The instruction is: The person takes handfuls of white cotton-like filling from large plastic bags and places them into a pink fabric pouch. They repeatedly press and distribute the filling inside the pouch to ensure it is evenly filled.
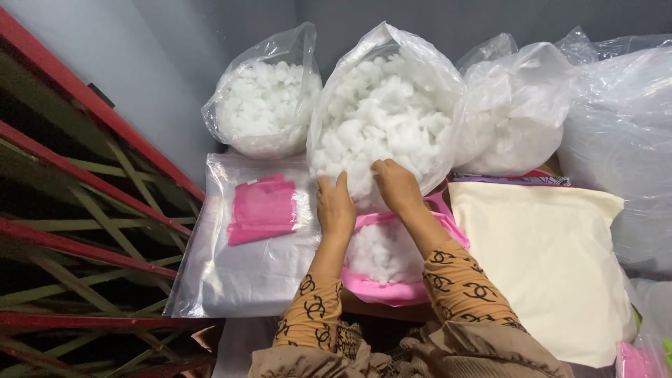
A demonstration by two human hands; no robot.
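My left hand (334, 204) and my right hand (396, 185) both rest on the lower front of a big clear plastic bag (385, 105) full of white fluffy stuffing, fingers pressed into the fibre at its mouth. Below the hands lies a pink fabric cover (392, 288) partly filled with the same white stuffing (381, 252). Both sleeves are orange with a black pattern.
Another bag of stuffing (266, 98) stands at the back left, and more bags (518, 105) at the back right. A flat clear packet with a folded pink cloth (262, 208) lies to the left. A cream pillow (553, 259) lies to the right. Red metal bars (84, 175) run along the left.
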